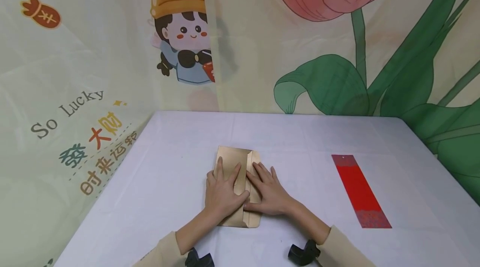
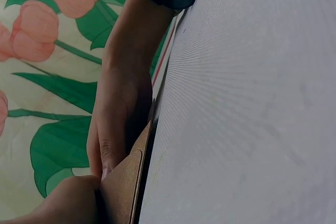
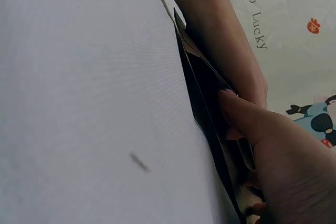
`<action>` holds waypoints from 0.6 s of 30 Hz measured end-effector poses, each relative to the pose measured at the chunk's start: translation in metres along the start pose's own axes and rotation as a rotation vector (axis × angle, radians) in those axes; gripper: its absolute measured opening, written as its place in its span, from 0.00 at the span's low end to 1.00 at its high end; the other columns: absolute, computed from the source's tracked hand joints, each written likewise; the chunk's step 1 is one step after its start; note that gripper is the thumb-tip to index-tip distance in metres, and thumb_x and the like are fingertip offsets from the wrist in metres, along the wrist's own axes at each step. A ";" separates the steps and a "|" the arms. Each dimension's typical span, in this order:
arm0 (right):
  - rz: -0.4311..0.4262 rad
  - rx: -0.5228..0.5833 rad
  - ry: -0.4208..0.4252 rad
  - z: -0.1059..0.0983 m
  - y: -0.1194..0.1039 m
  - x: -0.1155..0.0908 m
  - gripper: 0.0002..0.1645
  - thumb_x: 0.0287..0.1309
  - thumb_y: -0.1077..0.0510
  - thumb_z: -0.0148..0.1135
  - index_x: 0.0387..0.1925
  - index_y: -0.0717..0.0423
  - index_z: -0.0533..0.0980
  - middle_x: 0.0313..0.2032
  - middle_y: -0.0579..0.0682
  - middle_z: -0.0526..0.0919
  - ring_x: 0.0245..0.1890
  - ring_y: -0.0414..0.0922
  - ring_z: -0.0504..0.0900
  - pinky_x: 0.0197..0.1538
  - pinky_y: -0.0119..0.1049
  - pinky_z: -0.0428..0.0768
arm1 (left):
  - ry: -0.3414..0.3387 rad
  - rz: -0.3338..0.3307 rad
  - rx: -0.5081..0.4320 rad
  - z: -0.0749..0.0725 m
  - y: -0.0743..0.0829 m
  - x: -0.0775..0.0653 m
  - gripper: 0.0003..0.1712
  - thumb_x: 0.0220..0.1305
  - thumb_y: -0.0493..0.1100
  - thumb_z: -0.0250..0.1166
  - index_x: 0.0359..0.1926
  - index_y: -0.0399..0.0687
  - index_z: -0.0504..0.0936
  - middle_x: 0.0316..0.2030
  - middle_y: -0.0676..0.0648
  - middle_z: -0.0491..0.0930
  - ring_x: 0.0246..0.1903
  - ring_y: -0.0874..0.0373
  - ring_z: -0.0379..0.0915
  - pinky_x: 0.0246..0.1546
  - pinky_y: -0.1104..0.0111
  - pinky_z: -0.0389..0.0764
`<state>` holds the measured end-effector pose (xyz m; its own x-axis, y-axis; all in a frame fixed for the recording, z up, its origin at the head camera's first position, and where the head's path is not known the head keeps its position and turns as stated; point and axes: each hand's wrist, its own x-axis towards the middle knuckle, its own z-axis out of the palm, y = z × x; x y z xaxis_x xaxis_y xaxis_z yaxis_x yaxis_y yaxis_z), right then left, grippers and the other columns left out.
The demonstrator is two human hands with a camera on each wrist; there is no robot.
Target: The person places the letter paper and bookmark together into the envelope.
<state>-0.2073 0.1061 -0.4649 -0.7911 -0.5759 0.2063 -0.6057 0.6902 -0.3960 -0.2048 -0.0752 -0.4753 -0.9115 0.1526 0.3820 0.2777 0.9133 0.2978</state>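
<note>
A gold-brown folded sheet of paper (image 1: 233,155) lies upright in front of me on the white table, a narrow folded strip (image 1: 252,219) running down its right side. My left hand (image 1: 224,192) rests on its broad left panel with fingers spread and thumb toward the fold. Fingers extended, my right hand (image 1: 273,195) presses on the narrow strip, its thumb near the left thumb. From the right wrist, the paper's layers (image 3: 202,95) stand slightly apart at the edge, beside my right thumb (image 3: 244,111). The left wrist view shows a rounded paper corner (image 2: 126,182) beside both hands.
A red strip with patterned darker ends (image 1: 360,192) lies slanted on the right part of the white table (image 1: 150,200). Black wrist mounts (image 1: 305,253) sit at both sleeves. Behind the table hangs a printed cloth (image 1: 243,50) with flowers and a cartoon figure.
</note>
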 end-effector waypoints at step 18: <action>0.359 0.196 0.147 -0.071 0.014 -0.051 0.46 0.50 0.49 0.65 0.68 0.57 0.56 0.67 0.65 0.50 0.65 0.64 0.48 0.55 0.64 0.58 | -0.003 -0.021 -0.084 -0.010 -0.002 -0.008 0.44 0.39 0.61 0.60 0.63 0.59 0.70 0.67 0.31 0.46 0.45 0.36 0.57 0.45 0.50 0.60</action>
<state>-0.1819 0.1762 -0.4180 -0.9609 -0.2367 0.1440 -0.2737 0.7311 -0.6249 -0.1949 -0.0823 -0.4698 -0.9183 0.1351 0.3720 0.2828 0.8816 0.3779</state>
